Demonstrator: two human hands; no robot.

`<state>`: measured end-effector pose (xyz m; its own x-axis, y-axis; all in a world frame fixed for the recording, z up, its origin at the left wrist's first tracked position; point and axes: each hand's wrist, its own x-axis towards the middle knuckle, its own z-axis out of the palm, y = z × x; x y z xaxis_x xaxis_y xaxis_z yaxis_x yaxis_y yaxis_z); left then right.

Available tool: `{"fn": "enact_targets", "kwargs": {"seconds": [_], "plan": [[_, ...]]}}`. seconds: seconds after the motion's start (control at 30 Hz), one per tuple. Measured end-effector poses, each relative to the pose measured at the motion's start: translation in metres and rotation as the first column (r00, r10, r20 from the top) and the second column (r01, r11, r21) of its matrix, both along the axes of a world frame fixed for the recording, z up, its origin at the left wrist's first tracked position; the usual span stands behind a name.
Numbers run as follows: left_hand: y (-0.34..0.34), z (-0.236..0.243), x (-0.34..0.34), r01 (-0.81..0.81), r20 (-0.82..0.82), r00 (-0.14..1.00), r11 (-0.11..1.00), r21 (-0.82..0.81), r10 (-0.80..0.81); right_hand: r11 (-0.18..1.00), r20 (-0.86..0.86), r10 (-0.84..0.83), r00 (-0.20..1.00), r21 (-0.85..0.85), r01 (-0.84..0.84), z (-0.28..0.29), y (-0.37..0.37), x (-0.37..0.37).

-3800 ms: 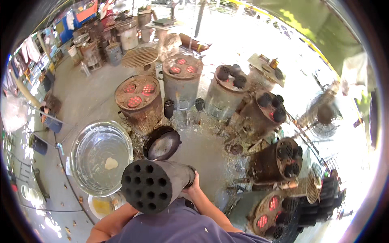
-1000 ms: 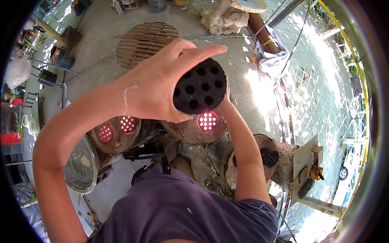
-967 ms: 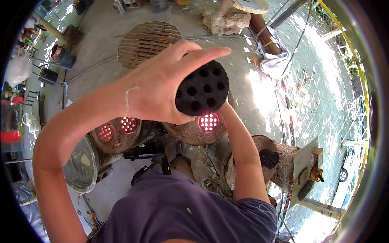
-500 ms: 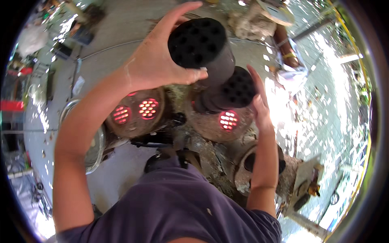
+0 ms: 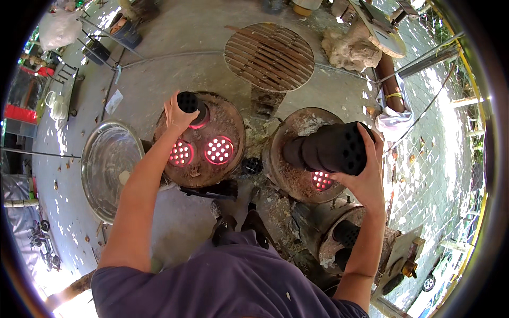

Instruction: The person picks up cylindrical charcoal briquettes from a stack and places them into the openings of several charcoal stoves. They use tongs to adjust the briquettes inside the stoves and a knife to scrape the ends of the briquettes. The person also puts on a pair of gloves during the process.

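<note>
My left hand is closed round a black honeycomb coal briquette at the far hole of the left round stove, where a red glow shows beneath it. Two other holes in that stove hold glowing briquettes. Over on the right stove, black briquettes stand stacked up, seen tilted toward the right. My right hand wraps its fingers and thumb round the top briquette of that stack. Beside the stack, a briquette glows in the stove's near hole. Fingers partly hide both held briquettes.
A wide metal basin sits left of the left stove. Beyond the stoves lies a round slatted grate. At the lower right stands another stove containing dark briquettes. A rough rock and a small table are farther right.
My left hand has gone left and down with its briquette, from high over the right side to the left stove. The right hand has shifted slightly right, round the stack's top briquette.
</note>
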<state>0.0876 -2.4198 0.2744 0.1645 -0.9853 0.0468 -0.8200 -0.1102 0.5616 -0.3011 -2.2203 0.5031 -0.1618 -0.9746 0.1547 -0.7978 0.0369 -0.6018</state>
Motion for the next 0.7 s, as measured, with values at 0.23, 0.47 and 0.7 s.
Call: {"fn": "enact_targets", "kwargs": {"seconds": [0.23, 0.47, 0.7], "plan": [[0.005, -0.014, -0.042, 0.065, 0.367, 0.927, 0.997, 0.052, -0.080, 0.995, -0.016, -0.058, 0.998, -0.084, 0.057, -0.009, 0.006, -0.023], [0.070, 0.149, -0.202, 0.681, -0.282, 0.618, 0.679, -0.274, -0.734, 0.892, 0.151, -0.377, 0.914, -0.208, 0.402, -0.030, 0.049, -0.067], [0.120, 0.177, -0.300, 0.952, 0.021, 0.304, 0.304, 0.015, -0.952, 0.890, -0.010, -0.454, 0.891, 0.041, 0.454, -0.147, 0.086, -0.079]]}}
